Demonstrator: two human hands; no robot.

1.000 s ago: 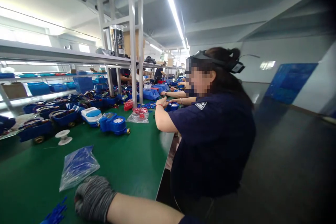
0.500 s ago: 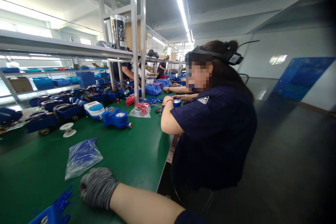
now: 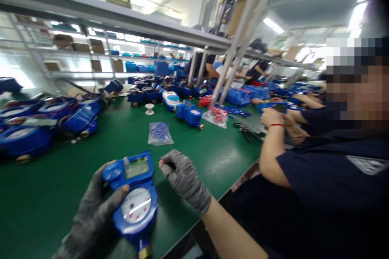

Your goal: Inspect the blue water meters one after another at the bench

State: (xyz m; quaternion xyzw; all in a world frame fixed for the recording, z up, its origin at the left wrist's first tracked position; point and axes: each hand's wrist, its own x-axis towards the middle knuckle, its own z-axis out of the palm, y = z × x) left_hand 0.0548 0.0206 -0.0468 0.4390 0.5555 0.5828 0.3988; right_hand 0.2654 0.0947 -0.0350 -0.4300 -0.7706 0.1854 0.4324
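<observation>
My left hand (image 3: 94, 210), in a grey knit glove, grips a blue water meter (image 3: 135, 194) with a round white dial and a small display, held just above the green bench (image 3: 60, 178) near its front edge. My right hand (image 3: 182, 176), gloved too, hovers right of the meter's top with fingers curled and pinched at the tip. I cannot make out anything in that pinch.
A clear bag of blue parts (image 3: 159, 133) lies behind my hands. Several blue meters (image 3: 79, 119) line the left and back, with a white spool (image 3: 149, 109) and a bag of red parts (image 3: 216, 115). A co-worker's arm (image 3: 270, 145) rests at the right.
The view has swung left and down to the bench. My left hand with the blue meter has come into sight, and my right hand has risen off the mat beside it.
</observation>
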